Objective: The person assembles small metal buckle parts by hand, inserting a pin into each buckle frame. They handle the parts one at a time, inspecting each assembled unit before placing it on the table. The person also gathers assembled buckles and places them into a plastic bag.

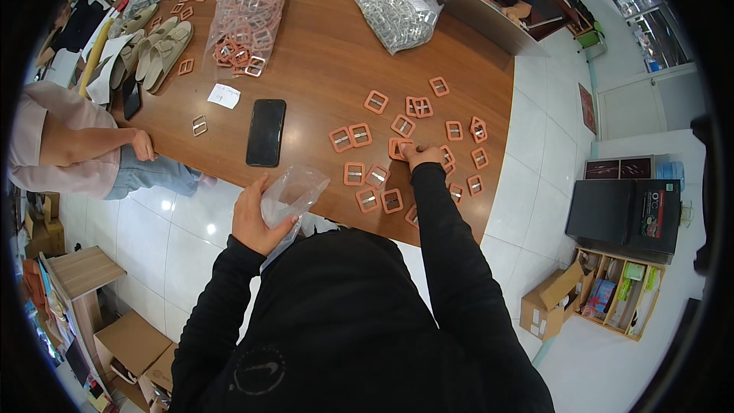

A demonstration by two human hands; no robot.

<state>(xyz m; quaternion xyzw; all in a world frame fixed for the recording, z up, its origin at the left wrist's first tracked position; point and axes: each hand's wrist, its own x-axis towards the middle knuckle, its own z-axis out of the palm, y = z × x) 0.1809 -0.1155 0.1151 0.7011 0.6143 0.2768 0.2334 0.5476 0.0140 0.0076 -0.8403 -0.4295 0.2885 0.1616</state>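
My left hand (256, 218) holds a clear plastic bag (300, 187) at the table's near edge, thumb on one side and fingers on the other. The bag looks thin and crumpled; I cannot make out anything inside. Over the right part of the table, my right hand (423, 155) is closed at the fingertips on an orange-brown square buckle (395, 148) with a metal centre bar. Around it lie several similar loose buckles (354, 174), some overlapping. My right hand and sleeve cover part of the spread.
A black phone (265, 133) and a white paper slip (224, 95) lie left of the buckles. Farther back are a bag of orange buckles (248, 19), a bag of silver buckles (399, 19) and a laptop (478, 11). Sandals (164, 53) stand left. Two other people are at the table.
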